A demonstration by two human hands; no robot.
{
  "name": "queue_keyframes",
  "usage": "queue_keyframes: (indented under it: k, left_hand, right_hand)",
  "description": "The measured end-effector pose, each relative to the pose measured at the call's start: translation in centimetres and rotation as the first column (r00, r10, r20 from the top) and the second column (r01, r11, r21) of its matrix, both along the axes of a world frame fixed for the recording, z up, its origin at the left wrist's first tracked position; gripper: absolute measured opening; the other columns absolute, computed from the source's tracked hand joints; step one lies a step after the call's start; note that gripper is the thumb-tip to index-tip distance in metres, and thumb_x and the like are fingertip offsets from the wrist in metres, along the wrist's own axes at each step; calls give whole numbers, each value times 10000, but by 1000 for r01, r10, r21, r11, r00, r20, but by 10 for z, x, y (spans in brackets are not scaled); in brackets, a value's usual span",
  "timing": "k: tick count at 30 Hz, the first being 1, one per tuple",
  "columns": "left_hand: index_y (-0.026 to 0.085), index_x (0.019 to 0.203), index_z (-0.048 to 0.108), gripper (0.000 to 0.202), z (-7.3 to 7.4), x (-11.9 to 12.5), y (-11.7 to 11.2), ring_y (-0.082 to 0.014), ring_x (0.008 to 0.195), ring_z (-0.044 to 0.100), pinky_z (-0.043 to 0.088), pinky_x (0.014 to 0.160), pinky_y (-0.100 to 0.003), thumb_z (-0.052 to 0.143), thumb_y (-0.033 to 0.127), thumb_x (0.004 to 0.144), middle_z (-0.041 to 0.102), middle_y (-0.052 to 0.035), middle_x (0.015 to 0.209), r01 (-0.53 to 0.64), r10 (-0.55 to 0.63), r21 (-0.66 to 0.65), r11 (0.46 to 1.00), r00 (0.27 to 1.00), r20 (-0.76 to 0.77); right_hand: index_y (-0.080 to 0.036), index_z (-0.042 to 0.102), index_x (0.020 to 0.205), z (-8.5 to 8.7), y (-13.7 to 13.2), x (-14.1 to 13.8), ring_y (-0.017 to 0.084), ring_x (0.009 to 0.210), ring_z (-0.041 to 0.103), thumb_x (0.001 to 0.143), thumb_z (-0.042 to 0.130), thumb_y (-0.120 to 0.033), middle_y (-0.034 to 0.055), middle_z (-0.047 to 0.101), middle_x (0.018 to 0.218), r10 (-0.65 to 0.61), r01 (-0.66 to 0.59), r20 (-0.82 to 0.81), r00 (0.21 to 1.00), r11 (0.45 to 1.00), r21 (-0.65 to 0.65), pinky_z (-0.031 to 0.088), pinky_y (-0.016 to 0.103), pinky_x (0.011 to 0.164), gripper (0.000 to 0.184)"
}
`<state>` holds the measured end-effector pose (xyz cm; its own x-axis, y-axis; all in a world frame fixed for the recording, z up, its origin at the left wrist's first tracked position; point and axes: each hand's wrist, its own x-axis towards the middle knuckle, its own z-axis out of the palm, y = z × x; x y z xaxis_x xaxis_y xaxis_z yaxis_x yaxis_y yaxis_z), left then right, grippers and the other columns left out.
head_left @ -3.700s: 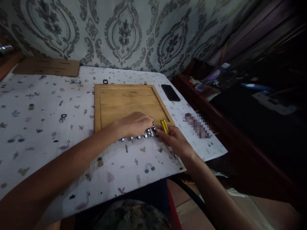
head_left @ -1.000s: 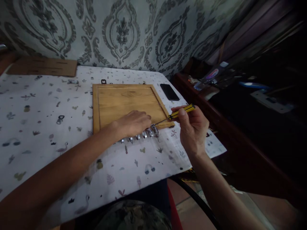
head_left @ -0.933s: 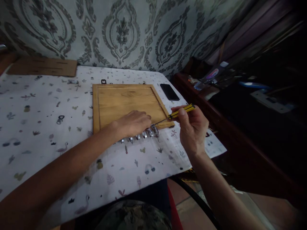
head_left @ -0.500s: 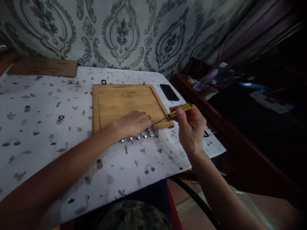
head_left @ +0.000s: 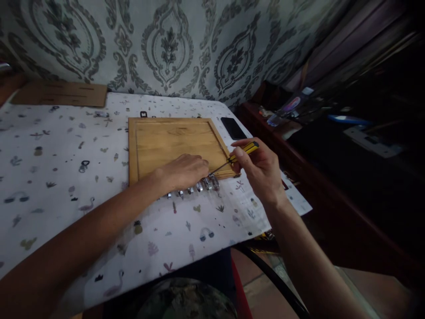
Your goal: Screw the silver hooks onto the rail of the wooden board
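Observation:
A framed wooden panel (head_left: 172, 137) lies flat on the table, several shiny metal clamps (head_left: 199, 186) lined up along its near edge. My right hand (head_left: 260, 168) grips a yellow and black screwdriver (head_left: 244, 152); its shaft slants down left to the clamps at the panel's near right. Over the near edge of the panel rests my left hand (head_left: 187, 172), fingers curled together close to the screwdriver's tip. Whatever those fingers pinch is hidden beneath them.
A black phone (head_left: 233, 128) lies right of the panel. Brown cardboard (head_left: 63, 94) sits at the back left, on the patterned tablecloth (head_left: 99, 146). Beyond the table's right side, a plastic bottle (head_left: 290, 106) lies on a dark red ledge (head_left: 254, 115).
My right hand has shifted slightly left and turned, and the screwdriver's handle has moved left with it. My left hand and the panel stay in place.

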<state>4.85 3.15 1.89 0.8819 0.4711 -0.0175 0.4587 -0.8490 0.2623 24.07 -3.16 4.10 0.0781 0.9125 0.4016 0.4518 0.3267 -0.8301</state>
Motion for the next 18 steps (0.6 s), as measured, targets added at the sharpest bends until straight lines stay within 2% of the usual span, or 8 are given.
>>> queue_keyframes:
  k: [3,8,13,15,18]
  left_hand:
    - [150,942,713,227,0,0,0,-205,903,631,373,666,-312,491,100,945,711,-81,974,16,-16,13,1000,1000,-10]
    - [161,882,703,240,1,0,0,-216,914,618,344,640,-314,481,117,961,696,-77,898,38,-38,14,999,999,-22]
    - [151,923,701,229,3,-1,-2,-212,944,631,356,650,-308,485,82,956,714,-77,964,36,-36,23,999,999,-24]
    - [144,938,704,231,5,-1,-3,-216,962,635,357,653,-310,482,88,965,713,-80,982,35,-33,27,999,999,-41]
    - [136,962,708,230,7,-2,-4,-218,955,639,356,651,-313,481,102,977,709,-83,989,33,-31,39,999,998,-59]
  right_hand:
    - [-201,706,974,3,-2,6,102,541,563,835,705,-666,-40,599,633,73,-72,17,997,995,-63,469,251,542,485]
    - [-196,736,880,6,-3,11,122,527,571,759,802,-623,-25,632,607,117,-114,22,993,987,-113,489,271,537,449]
    - [-201,682,726,0,-1,3,119,491,537,696,807,-689,-23,608,577,-43,43,126,991,999,4,444,259,486,505]
    - [-203,645,679,-2,-1,0,111,483,509,710,788,-703,-30,581,555,-118,109,191,975,992,57,415,258,482,521]
    - [-205,622,674,-6,-3,-2,116,482,518,747,763,-699,-28,587,548,-157,142,213,964,986,85,408,263,483,519]
